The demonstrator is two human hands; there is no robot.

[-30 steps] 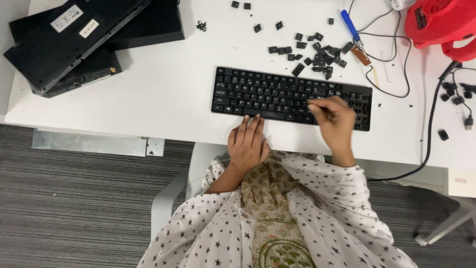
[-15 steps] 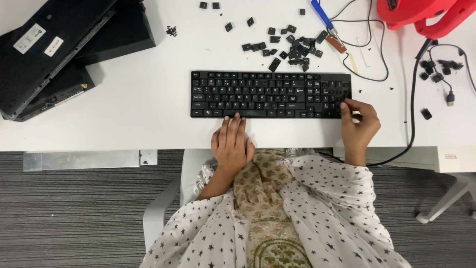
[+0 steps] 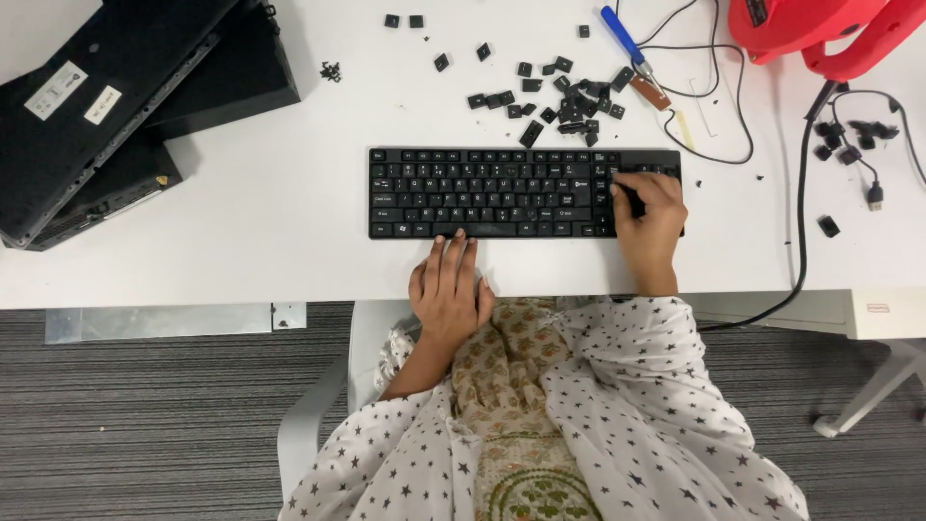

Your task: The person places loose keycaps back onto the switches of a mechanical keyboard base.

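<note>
A black keyboard (image 3: 482, 193) lies on the white desk (image 3: 241, 232) in front of me. My left hand (image 3: 446, 289) rests flat at the desk's near edge, fingertips touching the keyboard's front edge, holding nothing. My right hand (image 3: 651, 217) sits on the number pad at the keyboard's right end with its fingers curled down onto the keys. Whether it pinches a keycap is hidden. Several loose black keycaps (image 3: 569, 101) lie scattered just beyond the keyboard.
Flat black devices (image 3: 116, 106) are stacked at the far left. A blue-handled tool (image 3: 622, 39) and thin wires lie behind the keycaps. A red object (image 3: 820, 29) sits at the far right, with a black cable (image 3: 801, 193) and small black plugs (image 3: 849, 135) beside it.
My right hand has moved from the keyboard's right edge back onto the number pad. My left hand has stayed at the desk's edge.
</note>
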